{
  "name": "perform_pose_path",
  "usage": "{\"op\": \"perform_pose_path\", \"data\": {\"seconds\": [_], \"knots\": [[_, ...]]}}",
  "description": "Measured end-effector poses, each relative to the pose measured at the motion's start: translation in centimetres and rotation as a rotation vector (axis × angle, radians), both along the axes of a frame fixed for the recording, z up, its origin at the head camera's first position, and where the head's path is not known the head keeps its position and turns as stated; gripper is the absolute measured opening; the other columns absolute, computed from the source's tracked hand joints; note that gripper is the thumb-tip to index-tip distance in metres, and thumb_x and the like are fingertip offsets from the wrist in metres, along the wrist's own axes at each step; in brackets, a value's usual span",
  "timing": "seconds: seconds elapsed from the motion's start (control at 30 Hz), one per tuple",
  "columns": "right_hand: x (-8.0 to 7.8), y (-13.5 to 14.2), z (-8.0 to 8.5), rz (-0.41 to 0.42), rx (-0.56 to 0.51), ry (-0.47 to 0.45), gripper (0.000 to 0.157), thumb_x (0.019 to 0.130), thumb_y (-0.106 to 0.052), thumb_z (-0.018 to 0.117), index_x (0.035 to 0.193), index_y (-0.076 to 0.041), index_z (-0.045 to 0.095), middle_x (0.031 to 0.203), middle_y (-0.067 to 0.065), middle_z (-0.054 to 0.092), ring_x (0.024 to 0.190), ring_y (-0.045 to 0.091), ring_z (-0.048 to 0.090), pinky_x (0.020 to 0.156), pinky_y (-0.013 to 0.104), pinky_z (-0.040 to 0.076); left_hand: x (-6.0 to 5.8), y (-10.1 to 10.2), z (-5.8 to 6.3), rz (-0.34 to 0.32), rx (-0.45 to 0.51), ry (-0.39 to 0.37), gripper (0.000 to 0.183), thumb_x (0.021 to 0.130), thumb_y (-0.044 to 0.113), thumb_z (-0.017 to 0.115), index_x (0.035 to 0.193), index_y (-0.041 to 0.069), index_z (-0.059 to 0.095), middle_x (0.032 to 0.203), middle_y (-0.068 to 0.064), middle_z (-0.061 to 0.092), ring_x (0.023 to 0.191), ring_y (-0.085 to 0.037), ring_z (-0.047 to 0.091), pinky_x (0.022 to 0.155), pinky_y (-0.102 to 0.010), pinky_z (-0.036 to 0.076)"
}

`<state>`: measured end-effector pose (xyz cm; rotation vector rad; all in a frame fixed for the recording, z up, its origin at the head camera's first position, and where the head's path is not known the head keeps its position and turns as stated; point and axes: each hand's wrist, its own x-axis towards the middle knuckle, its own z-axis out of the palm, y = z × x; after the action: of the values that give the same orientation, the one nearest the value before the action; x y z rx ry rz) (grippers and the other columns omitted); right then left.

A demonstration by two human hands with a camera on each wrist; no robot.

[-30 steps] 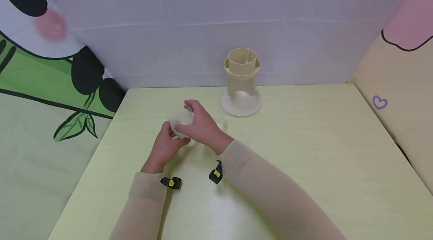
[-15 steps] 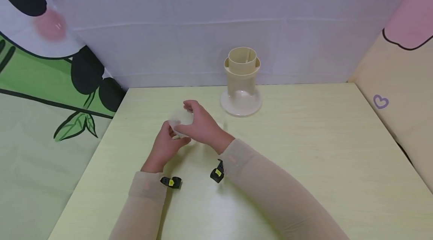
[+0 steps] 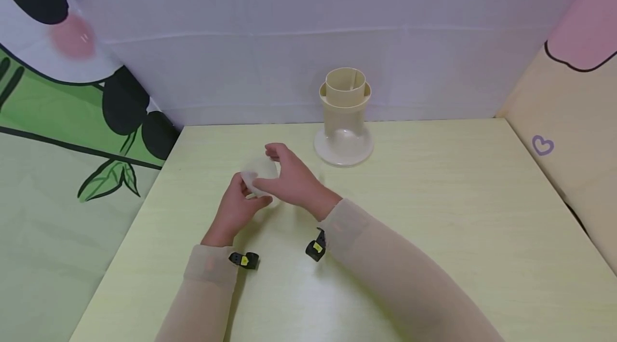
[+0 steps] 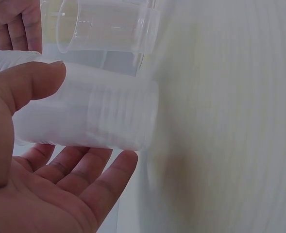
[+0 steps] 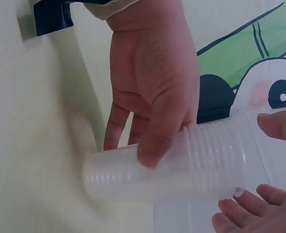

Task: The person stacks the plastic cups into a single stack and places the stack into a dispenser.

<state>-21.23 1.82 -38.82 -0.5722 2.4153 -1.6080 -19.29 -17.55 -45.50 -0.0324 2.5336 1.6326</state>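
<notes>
My left hand (image 3: 234, 212) holds a stack of translucent plastic cups (image 3: 260, 168) above the table, toward its left side. In the left wrist view the thumb lies over the ribbed stack (image 4: 104, 111), with the fingers beneath it. My right hand (image 3: 296, 181) is at the rim end of the stack, its thumb and fingers spread apart; in the right wrist view the fingertips (image 5: 223, 221) are close to the rim. Whether they touch it is unclear. Behind the hands stands a cream cup holder (image 3: 343, 117) with nested tubes and a round white base.
The pale wooden table (image 3: 434, 213) ends at a lavender cloth backdrop (image 3: 241, 63). Printed cartoon panels flank it on the left and right. The holder stands upright at the table's back edge, right of the hands.
My right hand has shifted slightly to the right, away from the stack. The left hand and the cup holder stay where they were.
</notes>
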Motion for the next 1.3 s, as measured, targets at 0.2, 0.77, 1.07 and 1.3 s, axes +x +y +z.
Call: {"op": "perform_pose_path", "data": {"seconds": [0.2,0.77,1.07,1.3], "knots": [[0.7,1.4,0.9,0.013,-0.022,0.024,0.080,0.093,-0.032,0.078,0.157,-0.014,0.034,0.156,0.001,0.045,0.144,0.019,0.040,0.112,0.040,0.041,-0.1,0.0,-0.1,0.010,0.003,-0.011,0.073,0.092,0.021,0.079,0.147,0.008,0.032,0.151,-0.009,0.048,0.139,-0.032,0.046,0.104,-0.051,0.047],[2.5,5.6,2.4,-0.022,-0.153,0.083,0.073,0.092,-0.026,0.079,0.153,-0.011,0.040,0.144,0.000,0.053,0.136,0.015,0.048,0.115,0.033,0.036,-0.2,0.2,-0.1,0.050,-0.025,-0.039,0.078,0.090,0.024,0.081,0.150,0.011,0.032,0.155,-0.010,0.046,0.137,-0.033,0.047,0.103,-0.053,0.048],[2.8,8.6,1.5,-0.093,-0.249,0.110,0.067,0.092,-0.019,0.079,0.148,-0.010,0.044,0.138,0.000,0.056,0.132,0.016,0.052,0.114,0.033,0.038,-0.2,0.1,-0.1,0.045,-0.031,-0.043,0.079,0.089,0.021,0.081,0.149,0.009,0.032,0.154,-0.012,0.046,0.137,-0.033,0.048,0.101,-0.051,0.049],[3.1,10.0,0.5,-0.157,-0.305,0.117,0.064,0.093,-0.018,0.079,0.146,-0.008,0.045,0.137,0.003,0.057,0.130,0.020,0.053,0.114,0.034,0.038,-0.1,0.2,0.1,0.045,-0.030,-0.044,0.078,0.089,0.019,0.080,0.149,0.008,0.032,0.154,-0.013,0.047,0.137,-0.032,0.048,0.100,-0.050,0.049]]}}
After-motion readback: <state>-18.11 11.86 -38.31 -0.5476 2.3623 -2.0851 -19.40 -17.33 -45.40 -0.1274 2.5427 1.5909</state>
